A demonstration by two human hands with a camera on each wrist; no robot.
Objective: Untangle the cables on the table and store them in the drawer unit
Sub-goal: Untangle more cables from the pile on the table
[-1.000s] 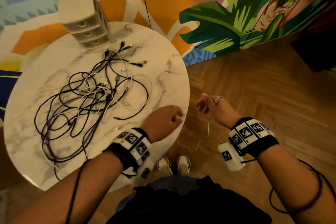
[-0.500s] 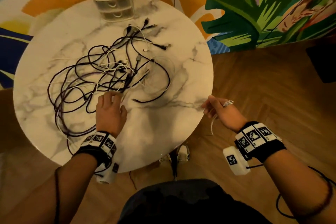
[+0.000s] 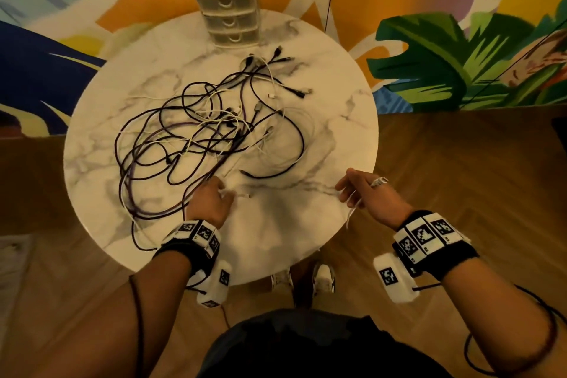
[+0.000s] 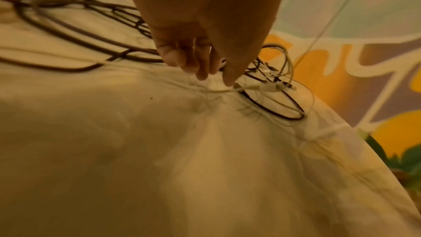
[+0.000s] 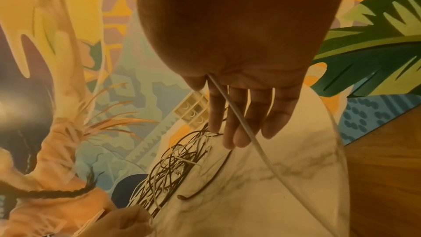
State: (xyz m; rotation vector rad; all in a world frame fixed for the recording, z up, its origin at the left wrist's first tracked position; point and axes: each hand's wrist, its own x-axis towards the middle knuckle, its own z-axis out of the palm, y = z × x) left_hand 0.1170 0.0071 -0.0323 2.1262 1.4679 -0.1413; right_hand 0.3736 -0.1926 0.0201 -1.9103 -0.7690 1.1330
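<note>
Nearest the body, the right hand [image 3: 372, 197] hangs at the counter's [image 3: 291, 224] near-right edge, pinching a white cable [image 5: 248, 132] between thumb and forefinger; its other fingers are straight, and the cord runs down across them and off past the rim, while its plug end sticks up beside the knuckles. Across from it, the left hand [image 3: 211, 201] has come back from the middle of the heap, where it was half a second ago, to the heap's near fringe; its fingertips [image 4: 227, 80] now press down at a white strand [image 4: 248, 87], though blur hides whether they pinch it or only touch it. I judge this to be one cable being traced out of the knot: one end secured, the other hand hunting the rest of its run. Beyond the left hand's fingers lies the tangle of cables [image 3: 202, 144], dark and white cords looped together, still plainly unsorted. Farthest out, past the tangle, the drawer unit [image 3: 228, 21] stands with all three drawers closed, so storing has not begun. No brand or readable writing shows; the wristbands carry only black-and-white square marker patterns.
</note>
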